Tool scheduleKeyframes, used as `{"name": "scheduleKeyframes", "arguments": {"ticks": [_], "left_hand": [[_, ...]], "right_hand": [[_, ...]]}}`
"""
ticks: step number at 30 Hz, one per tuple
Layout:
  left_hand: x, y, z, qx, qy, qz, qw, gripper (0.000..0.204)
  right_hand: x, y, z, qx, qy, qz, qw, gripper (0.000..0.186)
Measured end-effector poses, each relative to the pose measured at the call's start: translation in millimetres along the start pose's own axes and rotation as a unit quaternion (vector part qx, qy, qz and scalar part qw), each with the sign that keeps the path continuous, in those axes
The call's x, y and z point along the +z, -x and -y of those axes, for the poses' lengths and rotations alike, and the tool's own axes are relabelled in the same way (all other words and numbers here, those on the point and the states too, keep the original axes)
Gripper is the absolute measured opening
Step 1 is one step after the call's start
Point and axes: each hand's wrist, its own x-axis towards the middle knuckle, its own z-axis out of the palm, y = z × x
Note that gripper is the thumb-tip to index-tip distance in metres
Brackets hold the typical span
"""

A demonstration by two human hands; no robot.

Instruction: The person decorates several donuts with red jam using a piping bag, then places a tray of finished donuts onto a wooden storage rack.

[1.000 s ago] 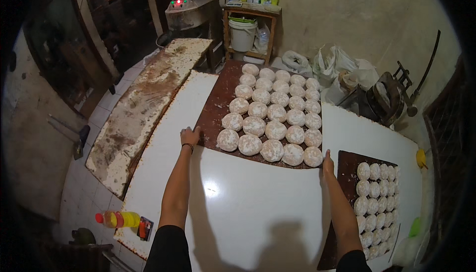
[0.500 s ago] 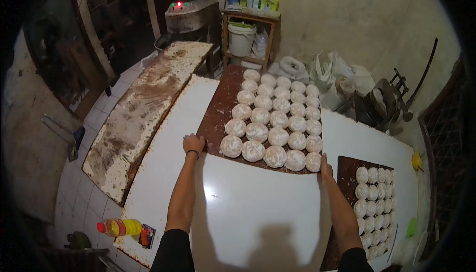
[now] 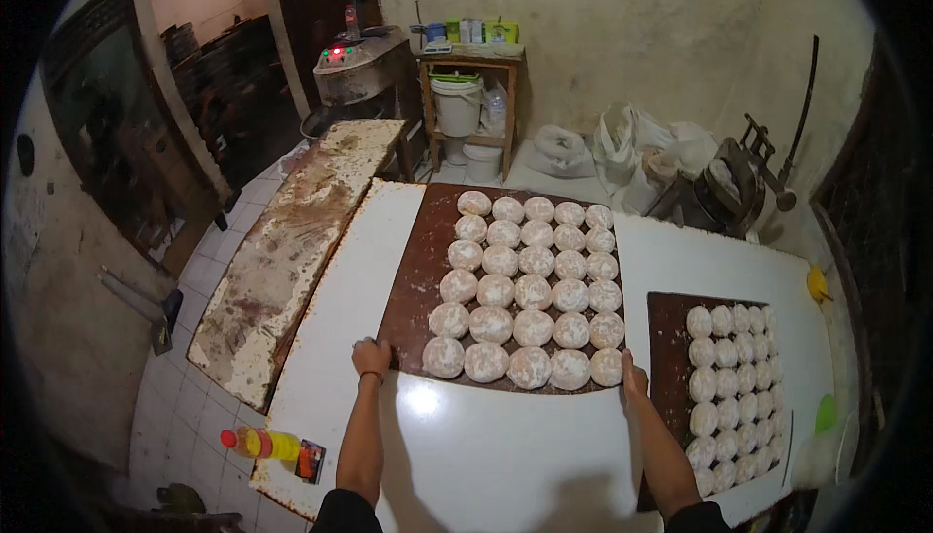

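Note:
A dark brown board [image 3: 413, 280] lies on the white table [image 3: 505, 455], covered with rows of several floured dough balls [image 3: 530, 285]. My left hand [image 3: 371, 356] grips the board's near left corner. My right hand [image 3: 633, 379] grips its near right corner. Both forearms reach up from the lower edge of the picture.
A second brown board [image 3: 667, 339] with several smaller dough balls lies at the right. A flour-crusted bench [image 3: 292, 261] stands to the left. A yellow bottle [image 3: 262, 444] lies at the table's near left corner. Sacks [image 3: 622, 144], a white bucket [image 3: 457, 105] and a machine [image 3: 355, 67] line the back wall.
The board with the dough balls sits a little nearer to me on the table, and both hands have stayed on its near corners. The view has tilted slightly.

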Motion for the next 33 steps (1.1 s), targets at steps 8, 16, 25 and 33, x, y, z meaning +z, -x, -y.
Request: {"name": "scheduleKeyframes", "arguments": {"ticks": [8, 16, 25, 33], "left_hand": [[-47, 97, 21, -0.081, -0.018, 0.014, 0.996, 0.032], [-79, 98, 9, -0.131, -0.051, 0.061, 0.988, 0.03], [-116, 112, -28, -0.159, -0.028, 0.08, 0.984, 0.041], [-118, 200, -359, 0.052, 0.419, 0.219, 0.88, 0.043]], "right_hand": [[-26, 53, -60, -0.108, 0.007, -0.094, 0.99, 0.059], [-55, 57, -32, -0.12, 0.048, -0.072, 0.989, 0.045], [-141, 69, 28, 0.027, 0.04, 0.111, 0.993, 0.043], [-331, -15, -30, -0.148, 0.017, -0.136, 0.979, 0.035]]}}
